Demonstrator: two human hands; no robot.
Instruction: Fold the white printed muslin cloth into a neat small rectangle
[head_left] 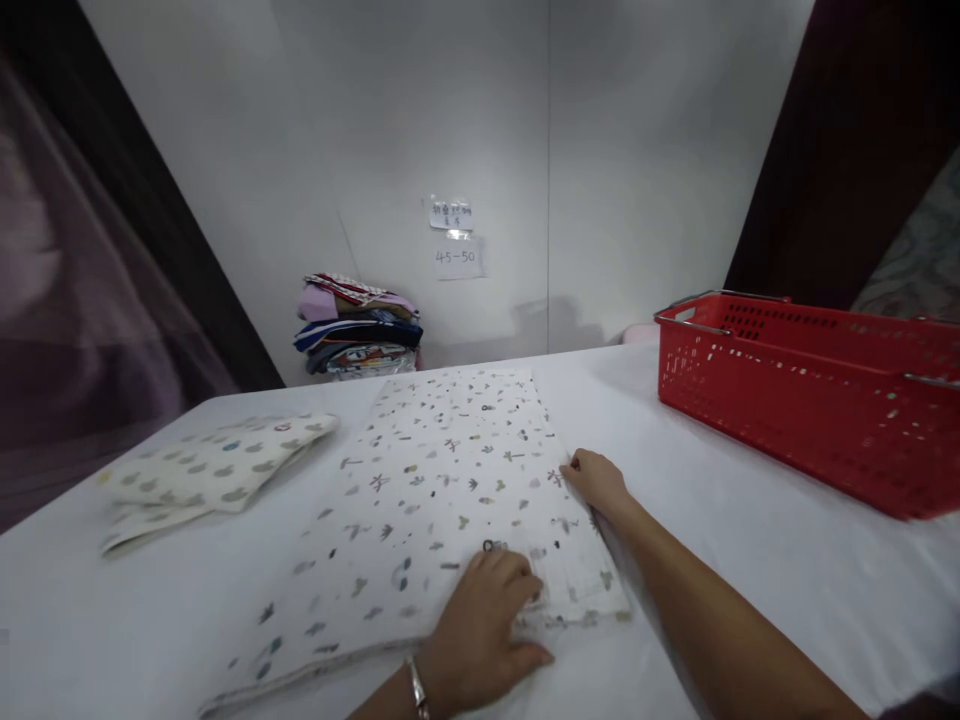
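Observation:
A white cloth [435,490] printed with small grey and brown figures lies spread flat on the white table [750,540]. My left hand [484,625], a bracelet on its wrist, rests on the cloth's near edge with its fingers curled onto the fabric. My right hand [596,480] touches the cloth's right edge, fingers bent down and pinching at the fabric's border.
A folded white cloth [217,470] with grey leaf prints lies at the left. A stack of folded coloured clothes [356,325] stands against the back wall. A red plastic basket [817,390] sits at the right. Paper labels [454,235] hang on the wall.

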